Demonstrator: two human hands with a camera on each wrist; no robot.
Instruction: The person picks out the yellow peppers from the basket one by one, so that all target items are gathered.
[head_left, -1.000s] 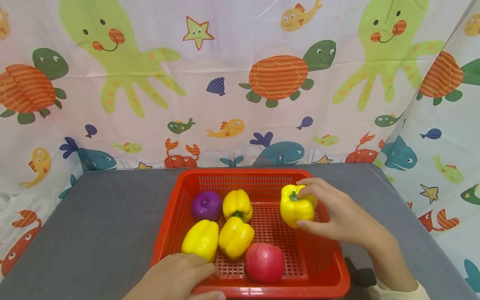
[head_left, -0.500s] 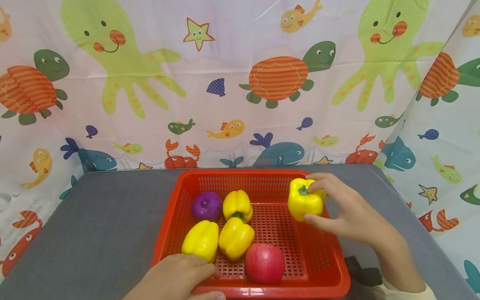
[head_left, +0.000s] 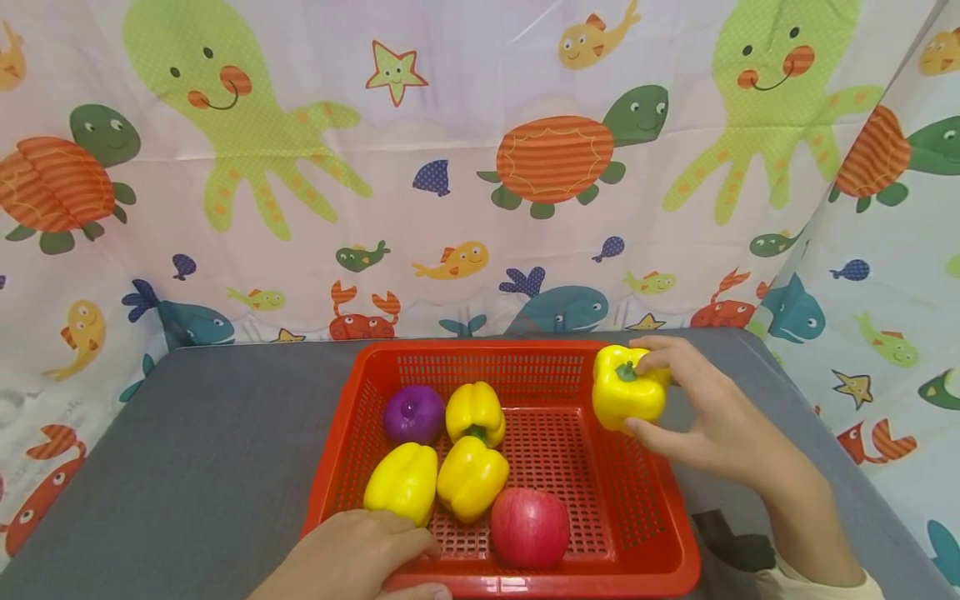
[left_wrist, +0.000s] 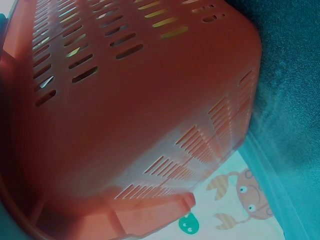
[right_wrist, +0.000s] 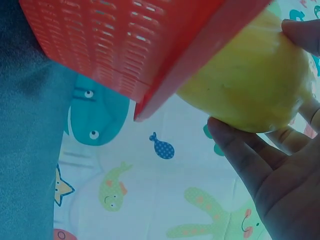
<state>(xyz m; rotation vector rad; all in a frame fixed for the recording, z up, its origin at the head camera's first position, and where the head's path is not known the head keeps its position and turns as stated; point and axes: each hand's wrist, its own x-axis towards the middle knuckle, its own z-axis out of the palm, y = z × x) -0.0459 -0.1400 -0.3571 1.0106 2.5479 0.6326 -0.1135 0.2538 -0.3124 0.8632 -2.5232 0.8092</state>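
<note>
My right hand [head_left: 720, 417] holds a yellow bell pepper [head_left: 626, 396] between thumb and fingers, above the right rim of the red plastic basket [head_left: 525, 581]. Its green stem points towards the head camera. In the right wrist view, the fingers spread around the bell pepper [right_wrist: 245, 80], beside the basket's rim. My left hand [head_left: 356, 550] grips the basket's near left corner, its fingers over the rim and its thumb at the front. Only the basket's outer wall [left_wrist: 135, 110] shows in the left wrist view; the left fingers are out of that view.
Inside the basket lie a purple round onion-like vegetable [head_left: 414, 414], a red apple [head_left: 530, 527], and three more yellow bell peppers [head_left: 402, 483], one partly behind the left hand. The basket stands on a grey cloth surface [head_left: 225, 450]. A curtain [head_left: 450, 125] printed with sea animals hangs behind.
My right hand has moved right and slightly up with the bell pepper, from over the basket's inside to above its right rim. The left hand stays on the corner.
</note>
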